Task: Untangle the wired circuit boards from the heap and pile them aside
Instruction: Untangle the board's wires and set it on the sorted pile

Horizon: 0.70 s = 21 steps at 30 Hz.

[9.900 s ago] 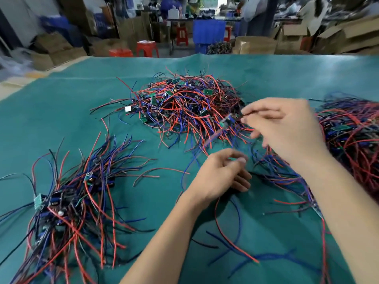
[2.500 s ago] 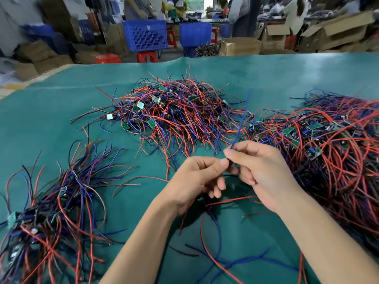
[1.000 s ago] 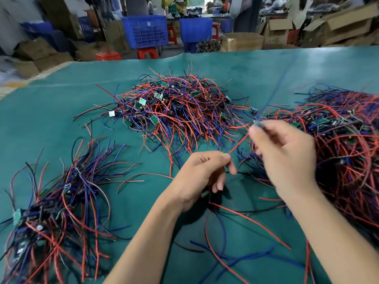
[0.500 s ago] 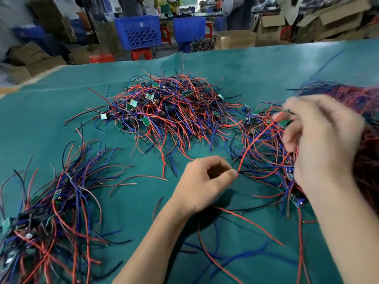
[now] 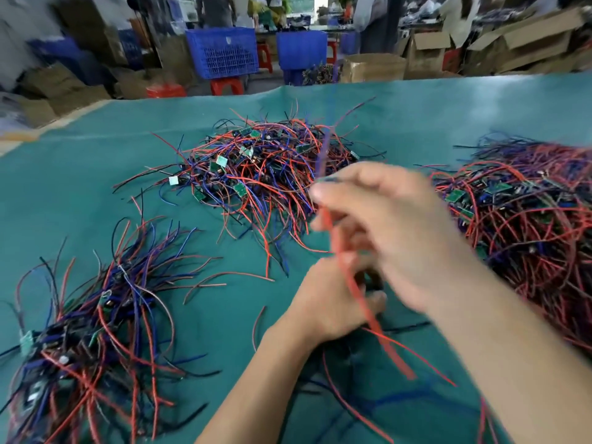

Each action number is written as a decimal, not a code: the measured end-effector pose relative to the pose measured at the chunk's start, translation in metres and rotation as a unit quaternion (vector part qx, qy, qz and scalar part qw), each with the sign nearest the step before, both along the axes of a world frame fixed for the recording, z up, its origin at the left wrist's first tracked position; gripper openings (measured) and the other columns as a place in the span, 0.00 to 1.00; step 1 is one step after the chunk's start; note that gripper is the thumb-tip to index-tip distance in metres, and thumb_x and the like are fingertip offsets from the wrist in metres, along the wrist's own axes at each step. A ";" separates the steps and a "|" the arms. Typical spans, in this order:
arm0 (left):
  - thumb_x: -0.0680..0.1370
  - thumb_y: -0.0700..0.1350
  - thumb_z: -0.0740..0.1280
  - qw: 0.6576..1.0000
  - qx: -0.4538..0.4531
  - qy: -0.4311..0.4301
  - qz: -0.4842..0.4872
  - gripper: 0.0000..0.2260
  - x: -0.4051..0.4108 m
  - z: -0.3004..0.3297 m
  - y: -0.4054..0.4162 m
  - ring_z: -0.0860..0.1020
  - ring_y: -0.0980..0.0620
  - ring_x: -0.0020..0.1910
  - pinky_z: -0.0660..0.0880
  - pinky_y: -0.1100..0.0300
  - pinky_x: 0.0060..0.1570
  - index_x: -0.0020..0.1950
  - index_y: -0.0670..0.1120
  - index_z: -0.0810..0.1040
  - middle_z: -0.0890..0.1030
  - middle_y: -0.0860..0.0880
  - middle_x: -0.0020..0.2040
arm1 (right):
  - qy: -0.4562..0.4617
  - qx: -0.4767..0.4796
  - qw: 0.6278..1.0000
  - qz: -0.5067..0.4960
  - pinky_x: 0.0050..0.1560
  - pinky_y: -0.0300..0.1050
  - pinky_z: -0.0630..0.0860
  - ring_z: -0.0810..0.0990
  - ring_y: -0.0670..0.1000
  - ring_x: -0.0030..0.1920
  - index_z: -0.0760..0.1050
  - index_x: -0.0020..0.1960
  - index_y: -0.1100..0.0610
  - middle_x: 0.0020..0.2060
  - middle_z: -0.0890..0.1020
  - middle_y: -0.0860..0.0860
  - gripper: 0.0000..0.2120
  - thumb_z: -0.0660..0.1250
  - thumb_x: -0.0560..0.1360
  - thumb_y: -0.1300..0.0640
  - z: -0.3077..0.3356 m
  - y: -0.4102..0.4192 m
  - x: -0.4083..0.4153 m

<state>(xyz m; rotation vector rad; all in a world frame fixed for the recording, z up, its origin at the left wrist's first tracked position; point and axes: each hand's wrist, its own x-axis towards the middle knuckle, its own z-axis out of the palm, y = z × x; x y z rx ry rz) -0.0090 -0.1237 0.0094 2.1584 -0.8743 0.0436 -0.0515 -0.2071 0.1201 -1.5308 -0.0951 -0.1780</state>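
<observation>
My right hand (image 5: 390, 232), blurred by motion, is raised over the green table cover and pinches a wired circuit board (image 5: 326, 182); its red wire (image 5: 362, 302) hangs down and a blue wire rises from it. My left hand (image 5: 333, 302) rests on the cloth below, fingers curled round a few wires lying there. A tangled heap (image 5: 266, 168) of red, blue and black wires with small green boards lies at centre back. A larger heap (image 5: 531, 235) fills the right. A sorted pile (image 5: 93, 322) with wires combed one way lies at the left.
The green cover (image 5: 80, 174) spans the whole table, its far edge near the top. Loose red and blue wires (image 5: 352, 408) lie near the front. Behind the table stand blue crates (image 5: 224, 52), red stools, cardboard boxes (image 5: 519, 40) and people.
My right hand has swung from the right heap back toward the centre, carrying a board with a red wire trailing. My left hand has stayed on the cloth.
</observation>
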 end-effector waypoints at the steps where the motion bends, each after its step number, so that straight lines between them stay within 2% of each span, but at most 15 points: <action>1: 0.68 0.47 0.70 1.000 0.002 -0.007 -0.003 0.04 0.000 0.001 0.000 0.72 0.54 0.32 0.65 0.69 0.33 0.39 0.51 0.76 0.72 0.55 0.29 | -0.012 -0.035 0.999 -0.037 0.20 0.37 0.68 0.75 0.48 0.22 0.82 0.38 0.56 0.30 0.84 0.55 0.07 0.74 0.75 0.59 0.007 -0.021 0.002; 4: 0.70 0.47 0.71 0.999 0.017 -0.028 -0.003 0.04 0.000 -0.001 -0.003 0.70 0.57 0.31 0.70 0.61 0.37 0.43 0.49 0.80 0.72 0.55 0.30 | -0.006 -0.206 0.966 -0.157 0.18 0.37 0.68 0.76 0.46 0.21 0.83 0.35 0.51 0.29 0.84 0.54 0.06 0.76 0.71 0.53 0.023 -0.098 0.000; 6: 0.73 0.49 0.69 0.999 0.029 -0.045 0.010 0.04 0.000 -0.003 -0.004 0.73 0.51 0.34 0.73 0.56 0.40 0.45 0.50 0.78 0.74 0.53 0.31 | 0.057 -0.308 0.924 -0.219 0.17 0.36 0.69 0.77 0.46 0.21 0.79 0.37 0.54 0.28 0.82 0.55 0.12 0.78 0.67 0.48 0.024 -0.152 -0.008; 8: 0.75 0.49 0.67 0.997 0.036 -0.061 0.031 0.04 0.000 -0.005 -0.006 0.77 0.44 0.39 0.75 0.51 0.41 0.46 0.50 0.77 0.78 0.50 0.34 | 0.117 -0.366 0.881 -0.274 0.22 0.37 0.73 0.81 0.55 0.31 0.78 0.40 0.56 0.37 0.83 0.64 0.23 0.76 0.59 0.38 0.017 -0.213 -0.010; 9: 0.75 0.50 0.66 0.996 0.043 -0.065 0.047 0.05 0.000 -0.005 -0.006 0.78 0.42 0.41 0.75 0.50 0.41 0.47 0.51 0.76 0.80 0.48 0.36 | 0.129 -0.384 0.864 -0.299 0.24 0.32 0.72 0.82 0.58 0.40 0.78 0.41 0.57 0.42 0.83 0.66 0.26 0.74 0.55 0.36 0.011 -0.239 -0.012; 11: 0.76 0.53 0.63 0.991 0.062 -0.079 0.083 0.06 -0.001 -0.007 -0.005 0.78 0.39 0.42 0.76 0.49 0.41 0.49 0.52 0.74 0.81 0.47 0.38 | 0.109 -0.421 0.834 -0.339 0.33 0.26 0.74 0.82 0.65 0.50 0.78 0.43 0.50 0.45 0.82 0.63 0.24 0.71 0.55 0.35 -0.003 -0.261 -0.018; 13: 0.76 0.53 0.62 0.987 0.068 -0.095 0.107 0.07 -0.002 -0.007 -0.004 0.78 0.38 0.41 0.75 0.50 0.40 0.49 0.52 0.74 0.81 0.47 0.37 | 0.082 -0.457 0.834 -0.298 0.38 0.33 0.79 0.84 0.63 0.47 0.81 0.43 0.40 0.38 0.83 0.50 0.15 0.69 0.61 0.35 -0.005 -0.225 -0.020; 14: 0.75 0.53 0.62 0.986 0.070 -0.096 0.114 0.07 -0.002 -0.008 -0.003 0.78 0.38 0.41 0.75 0.50 0.40 0.49 0.52 0.74 0.81 0.47 0.37 | 0.078 -0.479 0.837 -0.252 0.40 0.44 0.83 0.86 0.57 0.43 0.81 0.44 0.35 0.35 0.84 0.44 0.13 0.68 0.62 0.33 -0.007 -0.194 -0.018; 15: 0.75 0.52 0.62 0.986 0.068 -0.096 0.116 0.06 -0.001 -0.008 -0.002 0.77 0.39 0.40 0.75 0.50 0.39 0.48 0.51 0.74 0.80 0.48 0.36 | 0.072 -0.505 0.835 -0.207 0.39 0.47 0.82 0.86 0.48 0.38 0.81 0.44 0.33 0.32 0.85 0.41 0.13 0.66 0.63 0.32 -0.009 -0.160 -0.017; 16: 0.75 0.52 0.62 0.986 0.069 -0.094 0.118 0.06 -0.001 -0.007 -0.001 0.77 0.39 0.40 0.75 0.49 0.39 0.47 0.51 0.74 0.80 0.48 0.35 | 0.074 -0.520 0.839 -0.145 0.39 0.46 0.82 0.85 0.42 0.34 0.82 0.44 0.34 0.32 0.84 0.38 0.13 0.65 0.63 0.34 -0.010 -0.132 -0.016; 17: 0.75 0.52 0.62 0.985 0.071 -0.094 0.125 0.06 0.000 -0.007 0.000 0.77 0.39 0.40 0.75 0.49 0.39 0.47 0.50 0.74 0.80 0.47 0.35 | 0.083 -0.517 0.849 -0.068 0.37 0.44 0.81 0.83 0.39 0.31 0.82 0.43 0.36 0.31 0.84 0.38 0.12 0.65 0.63 0.37 -0.012 -0.107 -0.014; 19: 0.75 0.52 0.62 0.981 0.073 -0.091 0.155 0.07 0.003 -0.006 0.002 0.78 0.38 0.42 0.74 0.49 0.39 0.48 0.50 0.75 0.81 0.46 0.36 | 0.113 -0.502 0.855 0.068 0.34 0.39 0.79 0.83 0.41 0.29 0.83 0.43 0.43 0.30 0.85 0.42 0.07 0.69 0.66 0.45 -0.020 -0.071 -0.007; 21: 0.76 0.51 0.62 0.973 0.059 -0.079 0.209 0.07 0.007 -0.003 0.007 0.78 0.35 0.42 0.74 0.49 0.39 0.49 0.50 0.76 0.82 0.42 0.39 | 0.116 -0.533 0.830 0.118 0.33 0.34 0.74 0.80 0.41 0.28 0.80 0.44 0.49 0.29 0.84 0.43 0.06 0.74 0.69 0.51 -0.033 -0.054 0.001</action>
